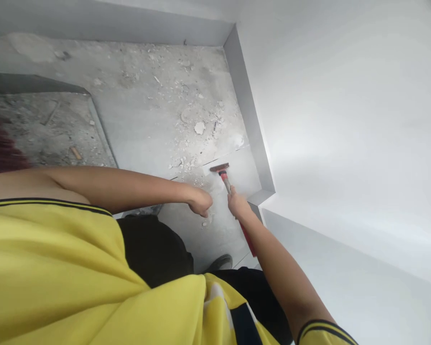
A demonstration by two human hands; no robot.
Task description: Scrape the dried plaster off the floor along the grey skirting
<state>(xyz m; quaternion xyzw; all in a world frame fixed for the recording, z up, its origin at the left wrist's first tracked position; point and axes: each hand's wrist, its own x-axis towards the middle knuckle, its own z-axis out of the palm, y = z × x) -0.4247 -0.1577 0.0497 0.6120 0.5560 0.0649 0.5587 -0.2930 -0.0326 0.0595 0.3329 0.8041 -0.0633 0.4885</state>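
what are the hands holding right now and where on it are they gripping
The right hand holds a red-handled floor scraper, its grip on the handle a little behind the blade. The left hand is closed in a fist; nothing visible in it.

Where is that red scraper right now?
In the head view, right of centre: the red scraper is in the right hand, blade on the floor beside the wall.

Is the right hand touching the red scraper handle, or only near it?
Touching. The head view shows the right hand closed around the red scraper handle, which runs on behind the wrist; its blade lies on the dusty floor.
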